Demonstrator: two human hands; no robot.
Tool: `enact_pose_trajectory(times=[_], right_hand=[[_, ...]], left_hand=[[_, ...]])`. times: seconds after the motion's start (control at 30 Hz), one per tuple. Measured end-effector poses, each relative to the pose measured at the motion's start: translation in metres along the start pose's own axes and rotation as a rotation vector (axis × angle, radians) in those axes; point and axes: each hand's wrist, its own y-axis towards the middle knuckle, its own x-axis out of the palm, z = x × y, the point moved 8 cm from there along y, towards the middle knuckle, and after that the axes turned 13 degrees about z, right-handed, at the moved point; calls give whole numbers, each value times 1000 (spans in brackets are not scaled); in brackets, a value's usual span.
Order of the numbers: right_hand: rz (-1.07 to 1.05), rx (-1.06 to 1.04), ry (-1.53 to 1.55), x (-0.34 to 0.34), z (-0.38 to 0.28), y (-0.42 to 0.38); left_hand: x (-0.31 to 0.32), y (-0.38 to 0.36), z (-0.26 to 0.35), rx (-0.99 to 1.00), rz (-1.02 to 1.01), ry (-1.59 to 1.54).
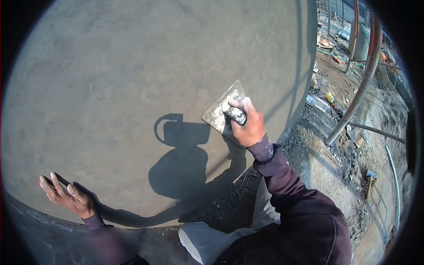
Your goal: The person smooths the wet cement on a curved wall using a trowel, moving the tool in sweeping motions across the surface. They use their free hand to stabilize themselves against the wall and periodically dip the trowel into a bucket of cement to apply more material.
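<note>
My right hand (249,121) is wrapped round the dark, plaster-smeared handle of a plastering trowel (217,115). The trowel's flat blade lies against the grey plastered wall (110,79), tilted with one corner pointing up, close to the wall's right edge. Over at the lower left, my left hand (68,198) is open, its fingers spread and nothing in it, right at the wall surface. My shadow falls on the wall between the two hands.
Rusty scaffold poles (363,84) stand to the right of the wall. On the rubble-strewn ground there lie a hammer (370,181) with a blue head, a pale pipe (393,185) and a plastic bottle (317,103). Farther back stands a grey cylinder (363,42).
</note>
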Motion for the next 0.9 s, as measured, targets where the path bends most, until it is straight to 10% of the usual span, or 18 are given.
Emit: enact_pose_trajectory(times=[0.07, 0.23, 0.47, 0.6, 0.73, 0.9], right_hand=[[191, 355, -13, -26, 13, 52], [-92, -1, -14, 36, -34, -26], [112, 163, 41, 4, -24, 25], [-327, -103, -63, 61, -54, -87], [99, 292, -20, -4, 34, -41], [-104, 22, 67, 48, -76, -27]], left_hand=[[-1, 1, 1, 4, 7, 6], [-2, -1, 3, 6, 12, 19], [-1, 2, 5, 40, 44, -3], [-1, 0, 3, 40, 30, 0], [-3, 0, 2, 42, 31, -18], [-1, -2, 2, 61, 34, -4]])
